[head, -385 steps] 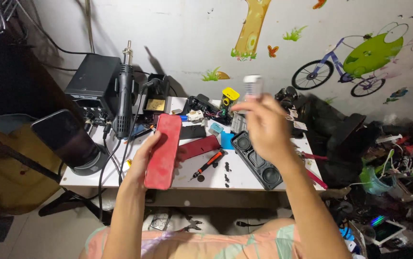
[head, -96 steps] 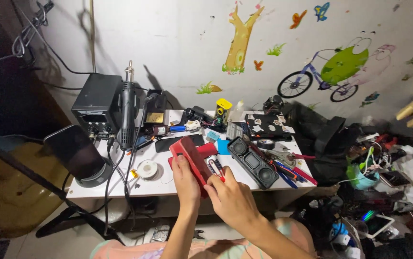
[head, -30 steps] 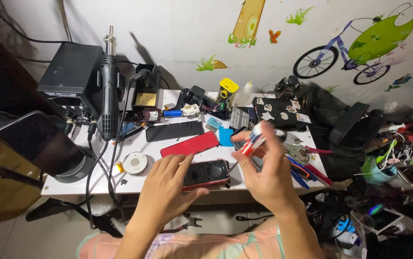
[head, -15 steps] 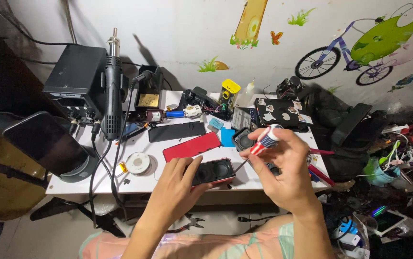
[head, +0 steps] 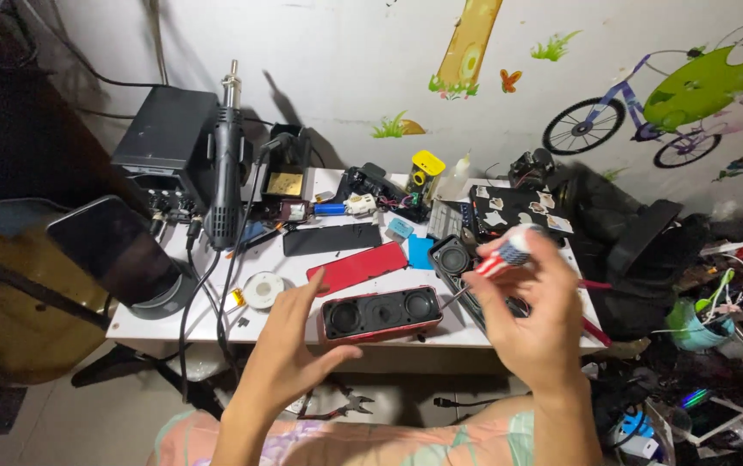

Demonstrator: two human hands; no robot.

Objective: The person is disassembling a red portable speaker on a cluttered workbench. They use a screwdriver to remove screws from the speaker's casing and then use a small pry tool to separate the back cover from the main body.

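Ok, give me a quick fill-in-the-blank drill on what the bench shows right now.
1. The right hand holds a ____ with a striped handle.
2. The opened speaker has ____ round drivers facing up.
3. The left hand is open, beside the speaker's ____ end.
4. The flat red cover lies ____ the speaker.

Missing words: screwdriver; two; left; behind

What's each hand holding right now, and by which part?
The right hand grips a screwdriver by its striped handle. The left hand holds nothing; it is open beside the speaker.
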